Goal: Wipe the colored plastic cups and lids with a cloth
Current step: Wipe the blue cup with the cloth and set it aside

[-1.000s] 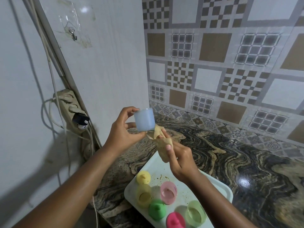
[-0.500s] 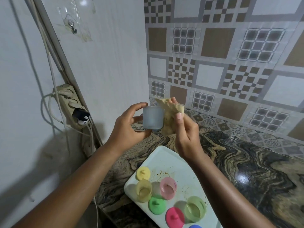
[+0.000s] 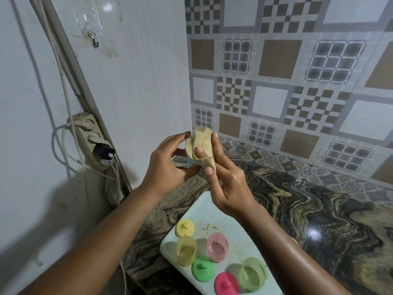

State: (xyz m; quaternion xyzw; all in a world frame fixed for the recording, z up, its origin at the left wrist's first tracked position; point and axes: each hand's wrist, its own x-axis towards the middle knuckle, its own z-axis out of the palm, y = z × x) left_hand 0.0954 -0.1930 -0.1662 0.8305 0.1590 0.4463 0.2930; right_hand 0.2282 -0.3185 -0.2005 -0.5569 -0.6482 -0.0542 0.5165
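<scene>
My left hand (image 3: pixel 168 165) grips a pale blue cup (image 3: pixel 190 161), of which only a sliver shows under the cloth. My right hand (image 3: pixel 225 177) holds a beige cloth (image 3: pixel 200 145) wrapped over the cup, with its fingers pressing the cloth against it. Both hands are raised above the counter. Below them a white tray (image 3: pixel 214 207) carries a yellow lid (image 3: pixel 184 227), a yellow cup (image 3: pixel 186 250), a pink cup (image 3: pixel 217 245), a green lid (image 3: pixel 202 269), a pink lid (image 3: pixel 226 284) and a light green cup (image 3: pixel 252 273).
The tray lies on a dark marbled counter (image 3: pixel 319 209) near its front left corner. A power strip (image 3: pixel 91 141) with plugs and cables hangs on the white wall at left. Patterned tiles cover the back wall.
The cloth has gone from beside the blue cup to over it, and now covers nearly all of it. Both hands stay raised above the tray.
</scene>
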